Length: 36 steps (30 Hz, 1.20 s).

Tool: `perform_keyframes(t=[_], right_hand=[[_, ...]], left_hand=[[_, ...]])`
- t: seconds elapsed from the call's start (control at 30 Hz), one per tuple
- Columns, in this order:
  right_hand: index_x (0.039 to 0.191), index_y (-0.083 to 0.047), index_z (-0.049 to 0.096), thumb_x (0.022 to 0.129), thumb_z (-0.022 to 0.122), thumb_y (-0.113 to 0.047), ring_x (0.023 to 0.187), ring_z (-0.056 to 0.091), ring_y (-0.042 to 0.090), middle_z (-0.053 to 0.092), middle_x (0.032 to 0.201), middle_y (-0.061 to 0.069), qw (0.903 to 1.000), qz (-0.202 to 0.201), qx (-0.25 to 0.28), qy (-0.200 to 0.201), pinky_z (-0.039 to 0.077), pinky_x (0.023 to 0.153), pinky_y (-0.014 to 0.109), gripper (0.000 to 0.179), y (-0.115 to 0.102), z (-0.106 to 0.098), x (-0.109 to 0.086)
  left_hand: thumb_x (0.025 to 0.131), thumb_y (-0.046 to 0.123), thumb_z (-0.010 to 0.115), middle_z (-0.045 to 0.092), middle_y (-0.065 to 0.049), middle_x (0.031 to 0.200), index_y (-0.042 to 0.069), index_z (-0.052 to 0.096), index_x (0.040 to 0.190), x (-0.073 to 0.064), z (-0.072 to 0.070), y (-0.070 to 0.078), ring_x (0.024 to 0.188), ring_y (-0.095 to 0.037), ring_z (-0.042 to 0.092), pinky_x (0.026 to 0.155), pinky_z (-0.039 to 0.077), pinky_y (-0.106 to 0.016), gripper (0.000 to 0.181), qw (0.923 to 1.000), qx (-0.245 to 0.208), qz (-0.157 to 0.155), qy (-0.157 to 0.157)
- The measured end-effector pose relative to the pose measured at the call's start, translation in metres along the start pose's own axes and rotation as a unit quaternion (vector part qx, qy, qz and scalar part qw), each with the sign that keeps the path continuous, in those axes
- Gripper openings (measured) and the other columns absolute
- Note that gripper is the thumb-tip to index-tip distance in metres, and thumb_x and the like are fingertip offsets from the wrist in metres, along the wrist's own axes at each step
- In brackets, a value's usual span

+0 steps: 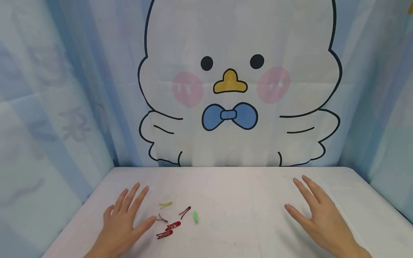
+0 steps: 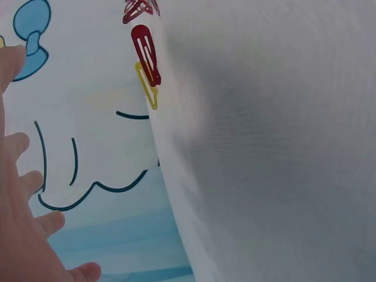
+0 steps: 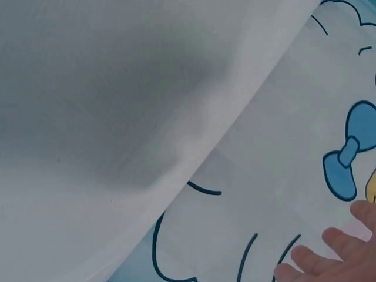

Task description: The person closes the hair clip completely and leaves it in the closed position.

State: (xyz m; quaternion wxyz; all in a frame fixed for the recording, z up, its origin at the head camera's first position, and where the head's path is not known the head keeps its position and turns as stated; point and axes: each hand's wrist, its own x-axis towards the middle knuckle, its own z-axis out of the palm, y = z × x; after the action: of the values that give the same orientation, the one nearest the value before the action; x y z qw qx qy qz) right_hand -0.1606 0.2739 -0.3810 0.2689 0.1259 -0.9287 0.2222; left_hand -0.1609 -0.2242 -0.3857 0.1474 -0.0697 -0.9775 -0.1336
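Several small snap hair clips lie in a loose group on the white table, left of its middle. Two red hair clips (image 1: 172,225) are nearest the front, with a thinner red clip (image 1: 185,212) behind them. Around these are a yellow hair clip (image 1: 165,204), a dark hair clip (image 1: 162,218) and a green hair clip (image 1: 195,217). My left hand (image 1: 120,222) hovers just left of the group, fingers spread, thumb tip close to the dark clip. Over the table's right side, my right hand (image 1: 322,218) is held with fingers extended, far from the clips. Both hands hold nothing.
The white table (image 1: 232,200) has a straight back edge and rounded far corners. Behind it hangs a curtain (image 1: 232,143) printed with a cartoon bird in a blue bow tie. More pale blue curtain (image 1: 48,125) closes off the left and right sides.
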Motion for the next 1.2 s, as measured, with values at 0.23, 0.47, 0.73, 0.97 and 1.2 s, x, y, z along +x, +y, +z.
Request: perform_keyframes(t=[0.23, 0.47, 0.73, 0.97, 1.2], right_hand=[[0.156, -0.019, 0.039, 0.090, 0.076, -0.040, 0.134, 0.037, 0.047, 0.034, 0.157, 0.017, 0.9996, 0.021, 0.016, -0.012, 0.035, 0.095, 0.070, 0.078, -0.010, 0.003, 0.002], [0.153, -0.018, 0.044, 0.088, 0.078, -0.041, 0.131, 0.043, 0.046, 0.039, 0.155, 0.017, 0.9995, 0.022, 0.022, -0.005, 0.040, 0.090, 0.068, 0.078, -0.019, 0.007, 0.004], [0.147, -0.018, 0.052, 0.081, 0.085, -0.039, 0.127, 0.051, 0.040, 0.050, 0.147, 0.013, 0.9992, -0.002, 0.033, 0.024, 0.045, 0.089, 0.064, 0.076, -0.029, 0.017, 0.004], [0.146, -0.015, 0.053, 0.081, 0.085, -0.037, 0.124, 0.053, 0.038, 0.052, 0.145, 0.014, 0.9991, -0.011, 0.030, 0.028, 0.047, 0.088, 0.063, 0.075, -0.036, 0.022, 0.006], [0.144, -0.020, 0.056, 0.080, 0.087, -0.035, 0.123, 0.055, 0.031, 0.055, 0.143, 0.007, 0.9978, -0.028, 0.047, 0.037, 0.047, 0.097, 0.044, 0.073, -0.041, 0.027, 0.009]], left_hand=[[0.089, 0.062, 0.067, 0.035, -0.011, 0.156, 0.020, 0.039, 0.154, -0.001, 0.002, 0.001, 0.135, -0.040, 0.033, 0.089, 0.031, -0.076, 0.082, 0.9997, -0.018, 0.014, 0.007], [0.087, 0.057, 0.072, 0.045, -0.013, 0.148, 0.023, 0.051, 0.146, -0.001, 0.004, 0.001, 0.129, -0.042, 0.041, 0.088, 0.035, -0.076, 0.072, 0.9981, -0.058, 0.015, -0.014], [0.086, 0.059, 0.072, 0.045, -0.012, 0.147, 0.025, 0.055, 0.143, 0.000, 0.003, 0.003, 0.132, -0.041, 0.037, 0.095, 0.028, -0.077, 0.068, 0.9908, -0.111, -0.010, -0.078], [0.084, 0.052, 0.078, 0.052, -0.003, 0.139, 0.026, 0.062, 0.132, 0.002, 0.006, 0.004, 0.126, -0.033, 0.044, 0.093, 0.034, -0.072, 0.056, 0.9872, -0.130, -0.008, -0.092], [0.082, 0.041, 0.084, 0.059, 0.012, 0.118, 0.028, 0.067, 0.113, 0.003, 0.009, 0.000, 0.110, -0.021, 0.053, 0.090, 0.042, -0.062, 0.038, 0.9769, -0.175, -0.004, -0.122]])
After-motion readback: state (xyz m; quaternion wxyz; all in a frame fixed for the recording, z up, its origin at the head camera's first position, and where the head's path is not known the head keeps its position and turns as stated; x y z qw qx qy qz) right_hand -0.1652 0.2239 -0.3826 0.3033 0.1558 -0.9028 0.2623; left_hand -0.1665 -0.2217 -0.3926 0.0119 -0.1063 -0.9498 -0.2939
